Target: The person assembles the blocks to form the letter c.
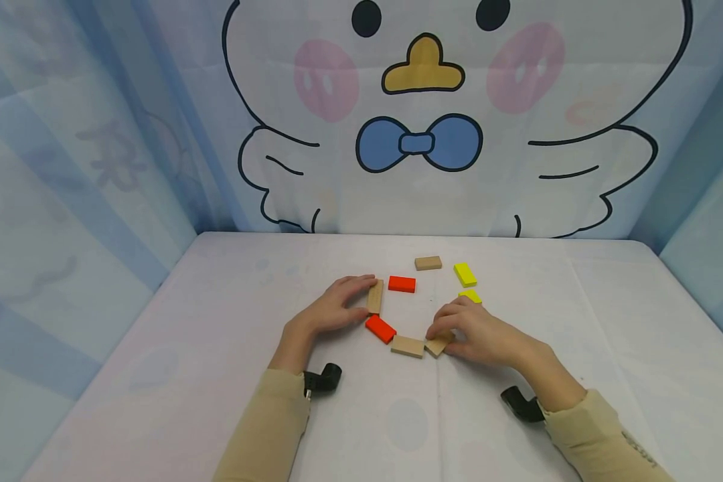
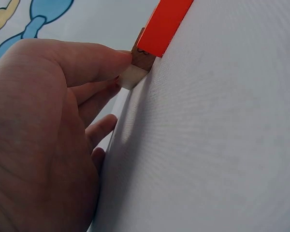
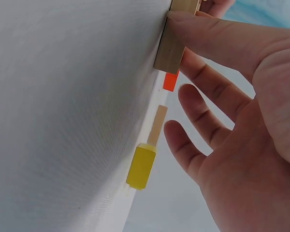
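Ring of flat blocks on the cloth-covered counter (image 1: 217, 375). Nearest, the right hand (image 1: 488, 335) pinches a plain wooden block (image 1: 438, 345) beside another wooden block (image 1: 407, 346). It is best nudged gently, lest its neighbours shift. The left hand (image 1: 331, 309) holds an upright-lying wooden block (image 1: 375, 296) between thumb and curled fingers (image 1: 358, 281). Beyond lie red (image 1: 402, 284), tan (image 1: 428, 263) and yellow (image 1: 465, 274) blocks. No containers are visible.
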`<state>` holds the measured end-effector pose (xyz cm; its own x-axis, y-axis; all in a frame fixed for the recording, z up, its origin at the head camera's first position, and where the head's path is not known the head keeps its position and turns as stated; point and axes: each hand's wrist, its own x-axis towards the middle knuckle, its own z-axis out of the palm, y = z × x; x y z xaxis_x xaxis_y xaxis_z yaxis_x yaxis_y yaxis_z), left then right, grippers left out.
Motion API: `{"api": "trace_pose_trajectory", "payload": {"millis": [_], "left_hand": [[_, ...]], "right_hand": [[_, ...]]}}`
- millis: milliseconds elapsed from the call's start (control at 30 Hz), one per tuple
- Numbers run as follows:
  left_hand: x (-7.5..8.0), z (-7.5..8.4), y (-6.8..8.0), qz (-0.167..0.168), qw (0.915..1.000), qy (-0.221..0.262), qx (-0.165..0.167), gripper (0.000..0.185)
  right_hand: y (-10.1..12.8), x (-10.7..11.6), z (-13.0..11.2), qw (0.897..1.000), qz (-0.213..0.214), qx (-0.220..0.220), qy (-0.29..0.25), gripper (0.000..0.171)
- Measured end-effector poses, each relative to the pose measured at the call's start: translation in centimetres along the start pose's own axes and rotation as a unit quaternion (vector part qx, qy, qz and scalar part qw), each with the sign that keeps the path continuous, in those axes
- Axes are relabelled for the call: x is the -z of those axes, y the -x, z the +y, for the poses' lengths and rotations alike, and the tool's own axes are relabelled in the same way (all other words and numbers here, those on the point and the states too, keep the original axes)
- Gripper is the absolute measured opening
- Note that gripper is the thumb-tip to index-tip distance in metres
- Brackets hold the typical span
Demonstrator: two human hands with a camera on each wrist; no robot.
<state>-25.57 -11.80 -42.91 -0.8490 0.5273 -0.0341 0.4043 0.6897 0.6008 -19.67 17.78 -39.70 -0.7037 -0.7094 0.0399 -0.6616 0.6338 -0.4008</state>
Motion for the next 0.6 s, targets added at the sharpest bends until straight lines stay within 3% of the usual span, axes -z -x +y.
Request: {"api": "trace_pose_trajectory", "payload": {"millis": [600], "left_hand": [[-0.03,0.03,0.12,0.004,1.0,0.004,0.002,0.058]], "right_hand": [[0.4,0.81,-0.11,0.999,-0.007,-0.034,-0.032,0.032]]}}
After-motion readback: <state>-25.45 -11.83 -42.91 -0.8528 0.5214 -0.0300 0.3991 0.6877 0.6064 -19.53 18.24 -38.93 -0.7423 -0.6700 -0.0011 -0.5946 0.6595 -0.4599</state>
